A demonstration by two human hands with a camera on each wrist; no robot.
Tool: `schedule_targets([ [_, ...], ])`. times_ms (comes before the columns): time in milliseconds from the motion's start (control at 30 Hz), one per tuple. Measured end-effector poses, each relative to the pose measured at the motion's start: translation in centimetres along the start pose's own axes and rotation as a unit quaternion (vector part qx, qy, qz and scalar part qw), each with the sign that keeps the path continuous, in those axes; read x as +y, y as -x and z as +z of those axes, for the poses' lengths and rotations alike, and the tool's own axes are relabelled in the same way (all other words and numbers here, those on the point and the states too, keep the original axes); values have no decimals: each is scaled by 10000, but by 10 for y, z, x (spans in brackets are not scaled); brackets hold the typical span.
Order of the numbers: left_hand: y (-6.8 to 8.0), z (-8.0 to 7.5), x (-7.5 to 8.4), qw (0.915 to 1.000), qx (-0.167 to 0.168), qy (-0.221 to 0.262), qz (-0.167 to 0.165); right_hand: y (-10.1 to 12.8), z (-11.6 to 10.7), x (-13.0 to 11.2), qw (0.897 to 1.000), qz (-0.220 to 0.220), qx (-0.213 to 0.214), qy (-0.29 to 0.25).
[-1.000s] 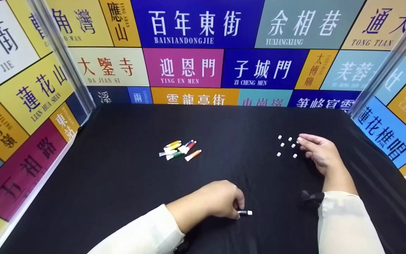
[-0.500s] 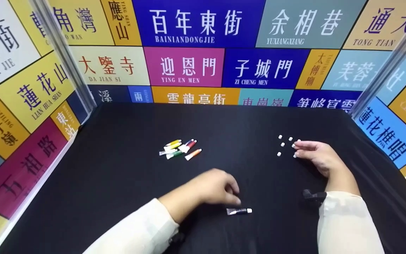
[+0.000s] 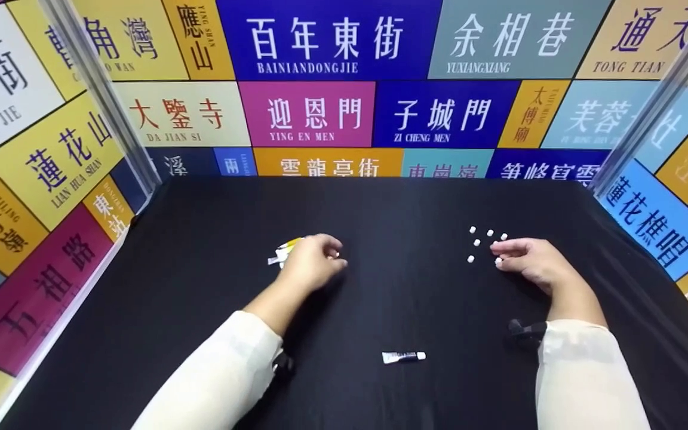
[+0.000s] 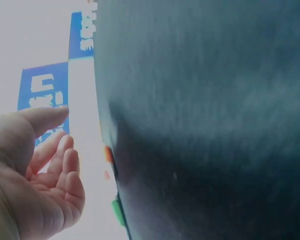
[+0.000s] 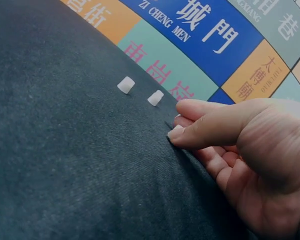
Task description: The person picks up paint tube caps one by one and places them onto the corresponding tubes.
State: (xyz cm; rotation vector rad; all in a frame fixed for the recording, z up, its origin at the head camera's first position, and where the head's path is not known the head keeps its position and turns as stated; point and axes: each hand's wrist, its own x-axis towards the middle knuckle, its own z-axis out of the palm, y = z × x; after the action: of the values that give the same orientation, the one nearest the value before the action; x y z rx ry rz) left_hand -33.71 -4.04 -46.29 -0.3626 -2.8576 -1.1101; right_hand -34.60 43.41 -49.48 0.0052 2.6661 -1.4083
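My left hand [image 3: 311, 263] is over the cluster of small paint tubes, with its thumb apart from loosely bent fingers and nothing visibly held. Part of a yellow paint tube [image 3: 289, 243] shows beside it; the hand covers most of the others. In the left wrist view an orange tube [image 4: 108, 154] and a green tube [image 4: 118, 212] appear beyond that hand. My right hand [image 3: 538, 263] is among several small white caps [image 3: 471, 259], thumb and index fingertips apart. Its thumb tip is by one cap [image 3: 498, 261]; whether they touch, I cannot tell. Two white caps [image 5: 126, 85] stand ahead of it in the right wrist view.
A dark-labelled paint tube [image 3: 404, 357] with a white cap lies alone near the front of the black cloth [image 3: 404, 286]. Walls of colourful printed street-name panels [image 3: 314, 113] enclose the back and both sides.
My left hand has let go of the dark-labelled tube near the front and moved forward and left to the tube cluster. My right hand has shifted slightly nearer among the caps.
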Motion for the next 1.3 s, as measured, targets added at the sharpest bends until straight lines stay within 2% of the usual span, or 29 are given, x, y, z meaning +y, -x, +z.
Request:
schedule_targets([
  [133, -8, -3, -8, 9987, 240, 174, -405, 0, 2, -3, 9997, 62, 143, 198],
  [267, -12, -4, -13, 9978, 295, 137, -576, 0, 2, -6, 9991, 104, 313, 274],
  [533, -14, 2, -19, 9986, 148, -35, -498, 0, 0, -3, 9985, 170, 516, 83],
  [700, -15, 2, -17, 9986, 132, -141, -500, -2, 1, -1, 9984, 55, 563, -49],
  [900, -17, 2, -15, 9972, 29, -573, -486, -1, 3, -5, 9972, 21, 503, -559],
  [1133, -17, 1, -13, 9899, -235, -1307, -491, -1, 2, -6, 9939, -65, 529, -966],
  [1233, -16, 2, -13, 9894, -234, -1364, -447, -2, 3, -6, 9890, -160, 566, -1361],
  [1300, -15, 3, -13, 9901, -202, -1331, -397, -1, 4, -8, 9805, -243, 566, -1866],
])
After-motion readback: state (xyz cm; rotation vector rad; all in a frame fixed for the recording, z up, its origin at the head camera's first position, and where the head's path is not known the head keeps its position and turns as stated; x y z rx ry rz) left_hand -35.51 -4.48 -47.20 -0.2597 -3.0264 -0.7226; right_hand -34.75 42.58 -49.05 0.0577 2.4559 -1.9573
